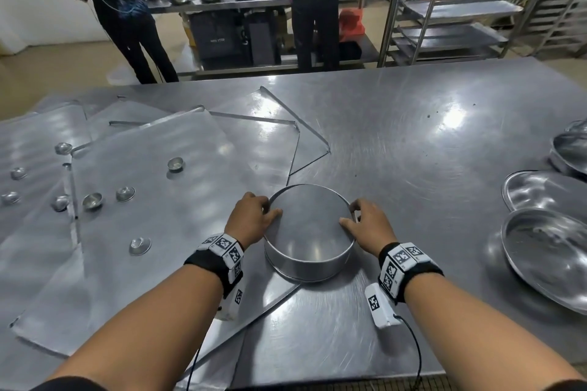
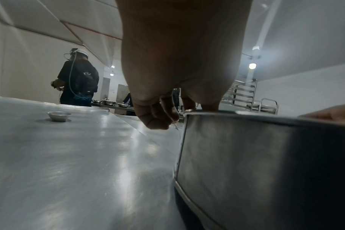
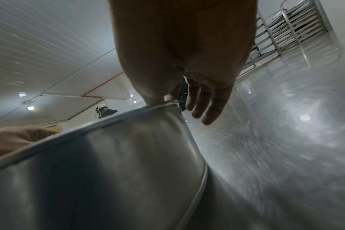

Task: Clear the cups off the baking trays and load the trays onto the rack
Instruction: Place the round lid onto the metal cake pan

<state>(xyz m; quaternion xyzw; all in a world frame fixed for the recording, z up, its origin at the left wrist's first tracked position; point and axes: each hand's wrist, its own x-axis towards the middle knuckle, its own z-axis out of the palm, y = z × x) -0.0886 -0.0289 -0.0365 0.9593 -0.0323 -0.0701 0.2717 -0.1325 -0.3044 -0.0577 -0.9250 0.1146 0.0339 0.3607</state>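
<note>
Steel, head view: left hand [image 1: 251,216] and right hand [image 1: 365,223] clasp opposite sides of the round straight-walled metal pan [image 1: 309,233], thumbs over its rim; it stands at the corner of a flat grey baking tray [image 1: 152,232] on the steel table [image 1: 413,136].
Handling: pan looks stiff, light, smooth-sided; the rim is the sure hold. Trays look thin, wide and slippery; take them by opposite edges.
Count: eight small metal cups [image 1: 175,164] on the overlapping trays; at least four trays; tall metal rack [image 1: 444,9] well apart.
Left wrist view: fingers [image 2: 158,115] curl beside the pan wall; one cup visible.
Right wrist view: fingers [image 3: 209,101] hang past the rim, thumb hidden.
</note>
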